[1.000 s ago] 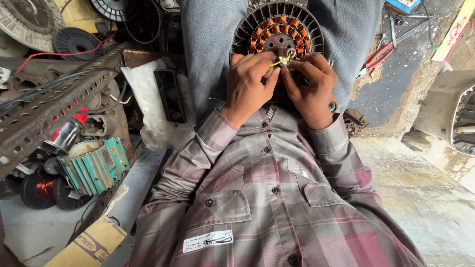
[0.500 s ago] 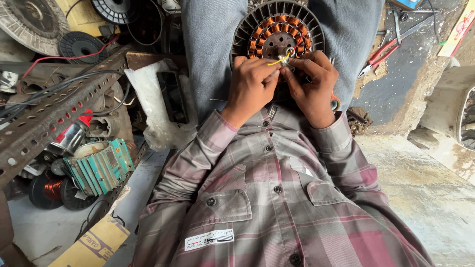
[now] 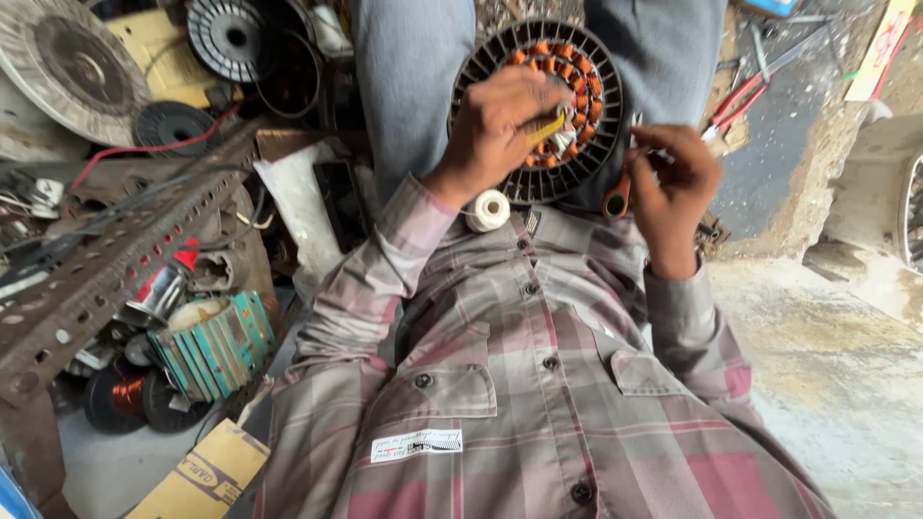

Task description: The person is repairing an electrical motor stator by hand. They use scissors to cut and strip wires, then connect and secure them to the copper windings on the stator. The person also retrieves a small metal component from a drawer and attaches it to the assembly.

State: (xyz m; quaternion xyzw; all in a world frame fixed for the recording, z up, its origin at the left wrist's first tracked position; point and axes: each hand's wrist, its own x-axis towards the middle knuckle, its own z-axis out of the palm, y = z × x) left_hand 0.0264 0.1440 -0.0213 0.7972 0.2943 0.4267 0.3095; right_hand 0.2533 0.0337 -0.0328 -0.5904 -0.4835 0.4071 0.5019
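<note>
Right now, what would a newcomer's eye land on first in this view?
The round stator with copper-orange coils at top centre, resting in the person's lap, stands out first. The left hand presses a yellow sleeve against its coils, while the right hand is beside it with an orange-handled tool. A white thread spool sits on the plaid shirt below.

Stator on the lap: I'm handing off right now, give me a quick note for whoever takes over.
Left hand: on the stator, pinching a yellow sleeve against the copper coils.
Right hand: off the stator, beside it, gripping a small orange-handled tool.
Stator sits on the lap between the knees; white thread spool lies just below it on the shirt.
Done: coils are wound all round.
Left: yellow sleeve not yet fixed in place.
</note>
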